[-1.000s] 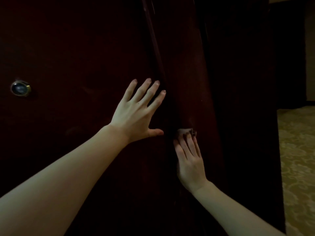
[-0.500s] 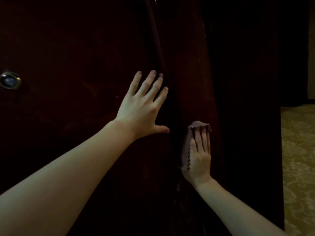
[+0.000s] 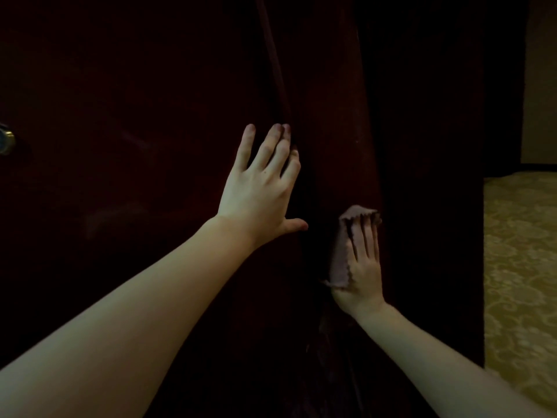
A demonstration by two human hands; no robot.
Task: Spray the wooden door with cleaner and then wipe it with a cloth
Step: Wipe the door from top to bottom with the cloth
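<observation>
Head view, the only one given: the dark reddish-brown wooden door (image 3: 126,146) fills the frame from about nine o'clock to twelve o'clock, its narrow edge face running down the middle. The left hand (image 3: 259,188) is laid flat on the door face just left of that edge, fingers straight and spread, nothing held. At about five o'clock of it, the right hand (image 3: 361,263) is pressed with straight fingers against the edge face, and the small mauve cloth with a zigzag-cut border (image 3: 342,251) is trapped under the palm and fingers, part of it folded up over the hand's left side. A round metal fitting (image 3: 6,141) is seen at nine o'clock and a patterned yellow carpet (image 3: 518,267) at three o'clock. No spray bottle is visible. Since the cloth is only pressed, not gripped, it could be dropped if pressure is eased mid-stroke. The door could swing if the bracing hand is lifted. In such dim light, patches could be missed.
</observation>
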